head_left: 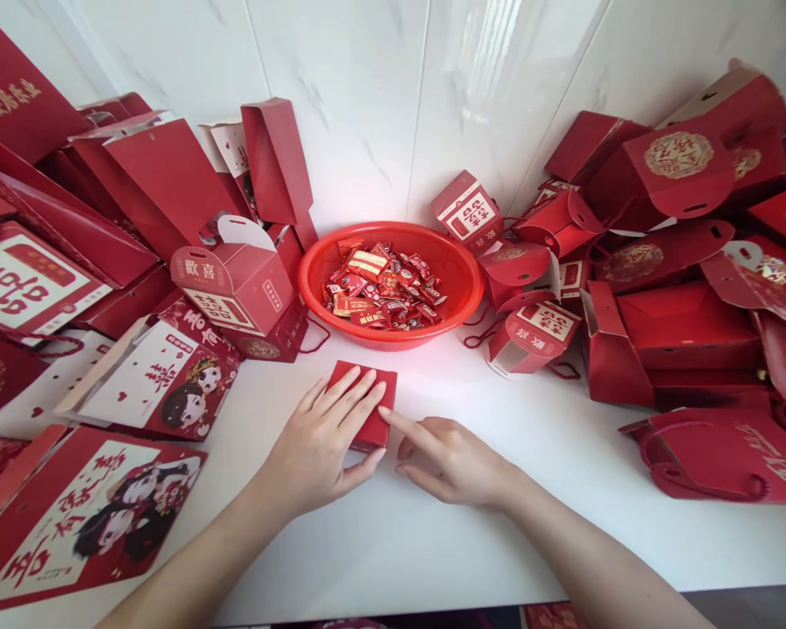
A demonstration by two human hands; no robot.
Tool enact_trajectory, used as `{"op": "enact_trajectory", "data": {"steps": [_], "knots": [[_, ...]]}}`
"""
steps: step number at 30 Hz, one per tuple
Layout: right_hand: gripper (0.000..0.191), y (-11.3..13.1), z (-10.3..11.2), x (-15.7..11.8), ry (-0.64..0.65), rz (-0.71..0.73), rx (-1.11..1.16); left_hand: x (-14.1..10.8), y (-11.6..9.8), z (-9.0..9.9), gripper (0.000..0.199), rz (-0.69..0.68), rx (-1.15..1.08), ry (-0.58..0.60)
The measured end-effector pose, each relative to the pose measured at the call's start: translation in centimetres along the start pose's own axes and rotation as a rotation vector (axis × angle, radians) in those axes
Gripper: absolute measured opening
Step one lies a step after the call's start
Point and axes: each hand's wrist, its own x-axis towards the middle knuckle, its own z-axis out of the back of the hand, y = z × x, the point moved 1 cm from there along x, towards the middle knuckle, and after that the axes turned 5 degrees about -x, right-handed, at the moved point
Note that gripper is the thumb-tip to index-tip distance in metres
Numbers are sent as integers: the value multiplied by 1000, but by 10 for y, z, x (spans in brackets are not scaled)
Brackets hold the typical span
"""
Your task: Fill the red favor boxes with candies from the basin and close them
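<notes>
A small red box (383, 384) lies on the white table between my hands, in front of the candy basket. My left hand (331, 432) rests over the box's top with fingers stretched out flat, covering much of it. Reaching in from the right, my right hand (449, 454) touches the box's right edge with its extended index finger. Its other fingers curl underneath and are partly hidden. Just beyond the box stands a red plastic basket (393, 339) holding many wrapped candies (386, 288).
Red gift bags and boxes crowd the left side, among them a box marked with characters (236, 271) and a bag with cartoon figures (105, 515). More red boxes (681, 166) pile up at right, with a corded bag (727, 454) nearer. A tiled wall (367, 105) rises behind.
</notes>
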Motion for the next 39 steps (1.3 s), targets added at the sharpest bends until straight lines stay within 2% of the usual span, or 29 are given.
{"op": "enact_trajectory", "data": {"steps": [5, 10, 13, 15, 19, 23, 26, 28, 30, 34, 39], "knots": [[58, -5, 3, -1, -110, 9, -56, -1, -7, 6, 55, 25, -11, -7], [62, -7, 1, -1, -144, -6, -63, -1, -10, -2, 60, 47, -28, -87], [63, -7, 0, -2, -139, -29, -60, -1, -11, -8, 50, 88, -22, -126], [63, -8, 0, -3, -136, -37, -65, -1, -12, -8, 48, 109, -40, -120], [64, -8, 0, -4, -128, -43, -77, -3, -12, -6, 59, 149, -51, -77], [63, -7, 0, -3, -121, -41, -93, -9, -11, -4, 59, 262, 29, -38], [62, -7, 0, -3, -123, -41, -105, -13, -2, -2, 56, 452, 114, -36], [61, -7, 0, -3, -126, -46, -114, -15, 9, -1, 55, 597, 172, -31], [59, -7, 0, -3, -126, -51, -121, -16, 22, 1, 55, 687, 210, -11], [57, -7, 0, -3, -112, -57, -129, -18, 45, 4, 57, 756, 240, 5], [55, -9, 0, -3, -100, -46, -161, -23, 56, 7, 61, 828, 214, 19]]}}
